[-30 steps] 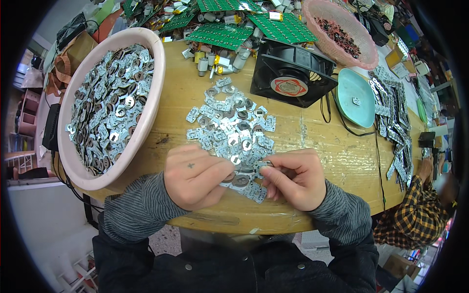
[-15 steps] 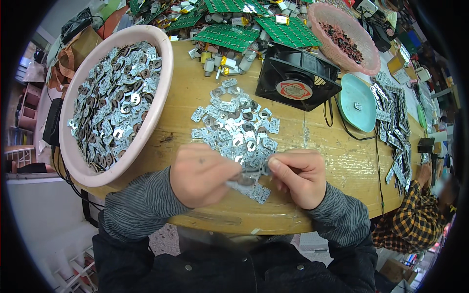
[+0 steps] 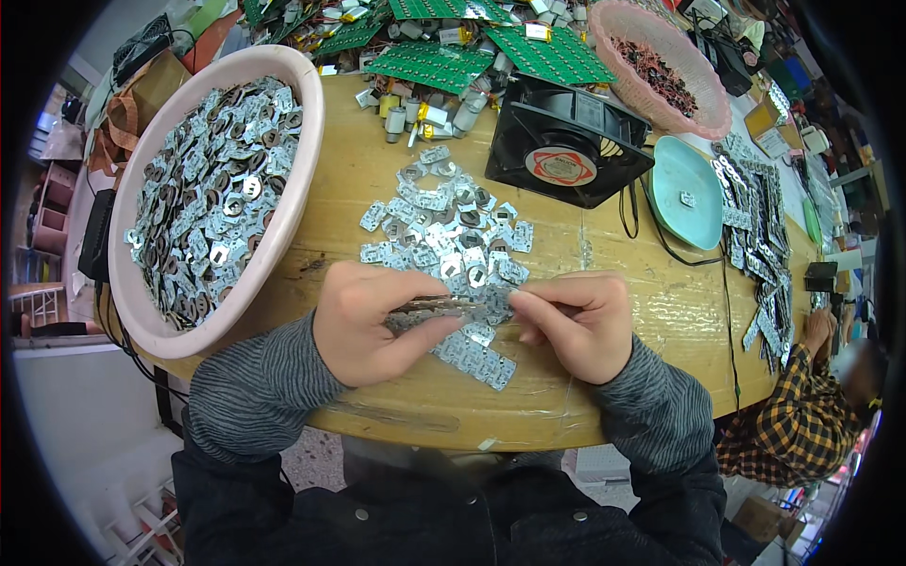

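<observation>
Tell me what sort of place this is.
Probably a small electronics assembly workshop: green circuit board panels lie among loose components, a pale pink tub holds many small circuit boards, and a pile of similar pieces covers part of the wooden table.

Table (image 3: 528,420): yellow-brown, glossy, front edge curved.
Floor (image 3: 321,460): speckled grey.
Shelving (image 3: 52,219): pink, far left.
Panel (image 3: 85,410): white, lower left.
Light: glare (image 3: 675,307) on table, right side.
</observation>
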Demonstrator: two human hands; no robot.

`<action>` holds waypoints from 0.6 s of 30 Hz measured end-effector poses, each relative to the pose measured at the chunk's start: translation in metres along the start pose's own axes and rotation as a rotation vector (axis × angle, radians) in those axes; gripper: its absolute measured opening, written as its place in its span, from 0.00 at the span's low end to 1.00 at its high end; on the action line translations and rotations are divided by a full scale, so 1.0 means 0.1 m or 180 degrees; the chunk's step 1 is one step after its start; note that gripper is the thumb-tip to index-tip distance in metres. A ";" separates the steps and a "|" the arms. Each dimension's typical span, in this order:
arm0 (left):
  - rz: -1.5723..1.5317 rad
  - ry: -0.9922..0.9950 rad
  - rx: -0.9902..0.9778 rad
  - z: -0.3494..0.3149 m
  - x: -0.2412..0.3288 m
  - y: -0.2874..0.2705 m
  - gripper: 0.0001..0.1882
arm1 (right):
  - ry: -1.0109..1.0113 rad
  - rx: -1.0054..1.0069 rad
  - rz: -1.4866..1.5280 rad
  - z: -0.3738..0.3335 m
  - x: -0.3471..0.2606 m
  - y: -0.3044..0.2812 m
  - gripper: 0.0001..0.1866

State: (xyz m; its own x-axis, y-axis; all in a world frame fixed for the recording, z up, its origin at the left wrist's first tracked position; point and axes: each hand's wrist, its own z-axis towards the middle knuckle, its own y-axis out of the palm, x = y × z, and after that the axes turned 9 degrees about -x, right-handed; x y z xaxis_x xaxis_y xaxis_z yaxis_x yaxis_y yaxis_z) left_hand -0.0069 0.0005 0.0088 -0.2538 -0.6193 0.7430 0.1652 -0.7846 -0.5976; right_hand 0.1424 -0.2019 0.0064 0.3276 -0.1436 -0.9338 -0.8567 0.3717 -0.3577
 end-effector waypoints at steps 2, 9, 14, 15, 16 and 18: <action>-0.0051 -0.0047 -0.0037 0.01 0.00 0.00 0.10 | 0.0036 0.0008 0.0156 0.01 0.04 0.01 0.04; -0.0054 0.0008 -0.0139 0.00 0.00 0.01 0.10 | -0.0657 0.0132 -0.0744 0.00 -0.01 -0.02 0.04; -0.0020 0.0115 -0.0084 -0.01 -0.02 0.02 0.11 | -0.0609 0.0069 -0.0760 0.00 -0.01 -0.03 0.02; -0.0052 0.0108 -0.0085 -0.01 -0.03 0.03 0.11 | -0.0512 0.0094 -0.0735 -0.01 -0.01 -0.02 0.03; -0.0078 0.0101 -0.0086 -0.02 -0.03 0.03 0.11 | -0.0420 0.0120 -0.0709 -0.01 0.00 -0.02 0.03; -0.0060 0.0111 -0.0092 -0.01 -0.02 0.01 0.10 | -0.0520 0.0036 -0.0488 0.01 -0.02 -0.05 0.03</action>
State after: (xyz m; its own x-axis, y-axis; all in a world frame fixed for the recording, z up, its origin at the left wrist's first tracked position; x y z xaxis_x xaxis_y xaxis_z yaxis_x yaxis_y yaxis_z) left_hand -0.0072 0.0014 0.0065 -0.2898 -0.6027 0.7435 0.1325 -0.7946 -0.5925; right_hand 0.1468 -0.2029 0.0100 0.5146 -0.0491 -0.8561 -0.7876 0.3675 -0.4945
